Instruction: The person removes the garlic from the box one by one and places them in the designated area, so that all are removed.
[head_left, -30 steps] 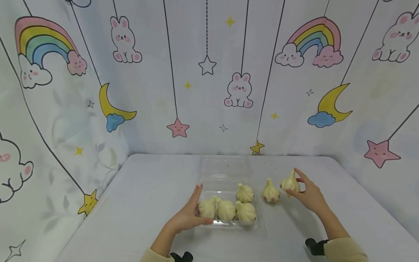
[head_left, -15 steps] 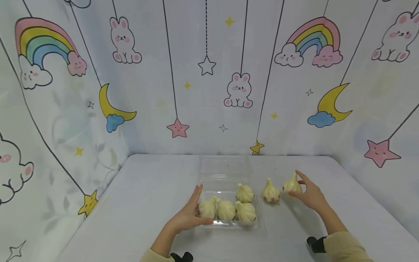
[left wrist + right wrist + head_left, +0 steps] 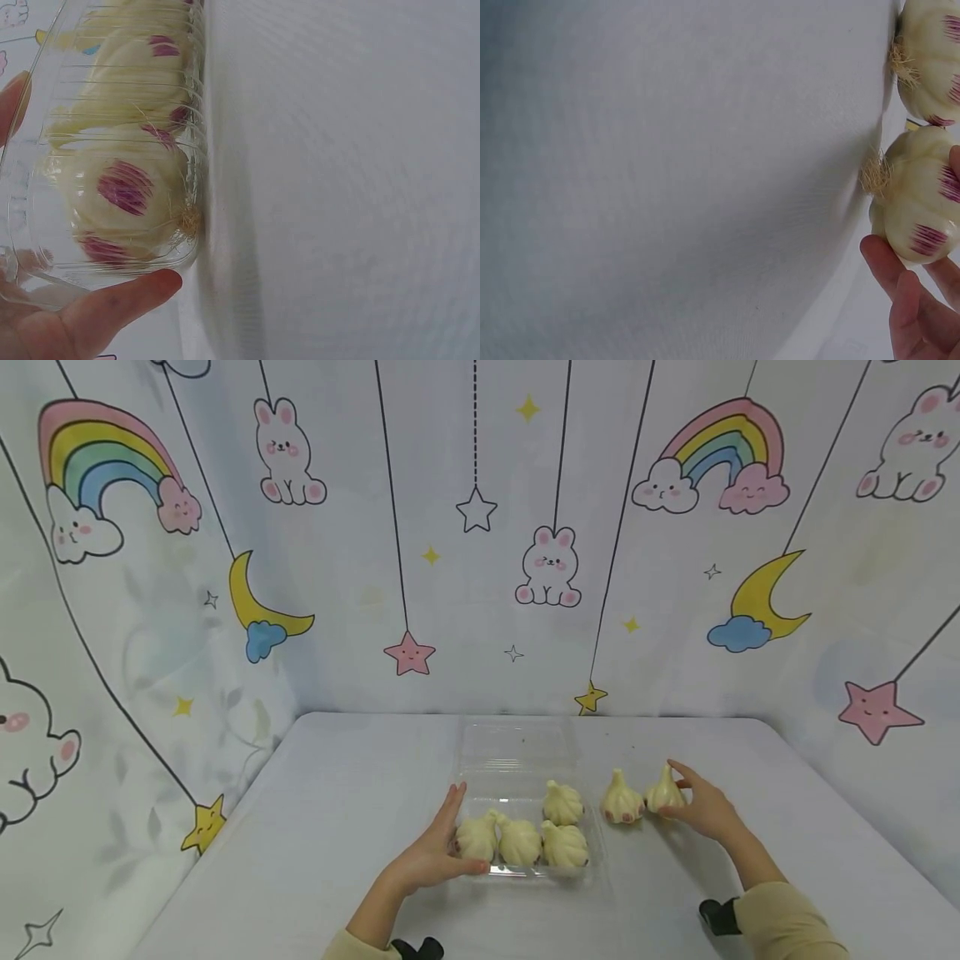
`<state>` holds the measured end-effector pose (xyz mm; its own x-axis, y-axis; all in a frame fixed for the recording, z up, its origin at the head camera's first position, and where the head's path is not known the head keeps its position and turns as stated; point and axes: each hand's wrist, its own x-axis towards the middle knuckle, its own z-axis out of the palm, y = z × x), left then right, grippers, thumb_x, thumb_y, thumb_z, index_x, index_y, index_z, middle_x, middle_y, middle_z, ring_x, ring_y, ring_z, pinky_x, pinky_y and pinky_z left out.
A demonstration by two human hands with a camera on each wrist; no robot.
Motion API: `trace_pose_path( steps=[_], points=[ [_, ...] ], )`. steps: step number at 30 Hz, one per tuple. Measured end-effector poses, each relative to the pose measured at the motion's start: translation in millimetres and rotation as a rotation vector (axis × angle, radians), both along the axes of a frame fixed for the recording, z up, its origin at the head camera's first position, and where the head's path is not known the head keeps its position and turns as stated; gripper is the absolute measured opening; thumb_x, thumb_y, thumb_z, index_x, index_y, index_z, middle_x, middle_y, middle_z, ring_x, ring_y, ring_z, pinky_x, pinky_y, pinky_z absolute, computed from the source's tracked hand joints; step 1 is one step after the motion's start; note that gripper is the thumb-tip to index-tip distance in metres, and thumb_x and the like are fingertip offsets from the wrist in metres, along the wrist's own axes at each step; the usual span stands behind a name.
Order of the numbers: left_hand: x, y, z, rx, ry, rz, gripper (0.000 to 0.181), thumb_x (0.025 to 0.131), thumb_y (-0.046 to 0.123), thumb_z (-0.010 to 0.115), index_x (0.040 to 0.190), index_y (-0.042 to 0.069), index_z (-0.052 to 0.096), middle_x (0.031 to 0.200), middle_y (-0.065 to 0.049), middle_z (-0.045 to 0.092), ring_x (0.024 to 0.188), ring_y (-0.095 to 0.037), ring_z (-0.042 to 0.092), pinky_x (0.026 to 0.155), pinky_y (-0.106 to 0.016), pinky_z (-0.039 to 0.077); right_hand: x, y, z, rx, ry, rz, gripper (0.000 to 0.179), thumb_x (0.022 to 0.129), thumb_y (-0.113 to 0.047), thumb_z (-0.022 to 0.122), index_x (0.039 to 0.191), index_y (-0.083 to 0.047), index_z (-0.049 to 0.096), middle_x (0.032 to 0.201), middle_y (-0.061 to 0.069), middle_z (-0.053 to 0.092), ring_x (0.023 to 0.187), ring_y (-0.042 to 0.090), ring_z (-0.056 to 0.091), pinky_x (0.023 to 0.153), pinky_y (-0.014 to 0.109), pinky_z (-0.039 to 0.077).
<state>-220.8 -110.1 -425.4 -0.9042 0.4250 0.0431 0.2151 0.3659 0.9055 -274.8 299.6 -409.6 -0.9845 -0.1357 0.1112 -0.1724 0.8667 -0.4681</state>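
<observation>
In the head view a clear plastic box (image 3: 517,872) lies with its lid (image 3: 514,745) folded back, several garlic bulbs (image 3: 520,842) inside. My left hand (image 3: 429,858) grips its left end, thumb at the front wall. The left wrist view shows that thumb (image 3: 124,307) against the clear wall, with purple-streaked garlic behind it. To the right of the box, my right hand (image 3: 707,810) pinches a garlic bulb (image 3: 662,795), stem up, at the table surface. Another garlic bulb (image 3: 622,800) stands just left of it. In the right wrist view, the held bulb's dry roots (image 3: 875,174) face the table.
A white cloth covers the table (image 3: 352,777). Behind it hangs a pale curtain (image 3: 345,568) printed with rabbits, rainbows, moons and stars. Black wrist straps (image 3: 720,917) show at the sleeves.
My right hand first shifts slightly right with the garlic bulb, then lowers it leftward beside the other loose bulb. My left hand and the box stay in place.
</observation>
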Motion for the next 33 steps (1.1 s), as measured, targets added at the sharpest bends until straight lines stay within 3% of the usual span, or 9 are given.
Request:
trace_pose_path(
  steps=[17,33],
  points=[
    [-0.5,-0.5,-0.1,-0.005,0.002,-0.007,0.112,0.072,0.021,0.078,0.147,0.013,-0.004,0.149,-0.022,-0.014,0.132,-0.049,0.001,0.098,-0.068,0.013,-0.4,-3,4.5,0.021,-0.036,-0.006,0.077,0.079,-0.023,0.070,0.135,0.009,0.027,0.123,0.035,0.045,0.109,0.058,0.039,0.079,0.065,0.038],
    [-0.5,-1.0,-1.2,-0.005,-0.002,-0.004,0.112,0.072,0.021,0.078,0.148,0.015,-0.004,0.150,-0.020,-0.014,0.133,-0.047,-0.002,0.097,-0.069,0.011,2.9,-1,10.5,0.045,-0.039,-0.030,0.081,0.081,-0.030,0.068,0.137,0.007,0.023,0.127,0.035,0.041,0.108,0.060,0.038,0.077,0.065,0.038]
  ],
)
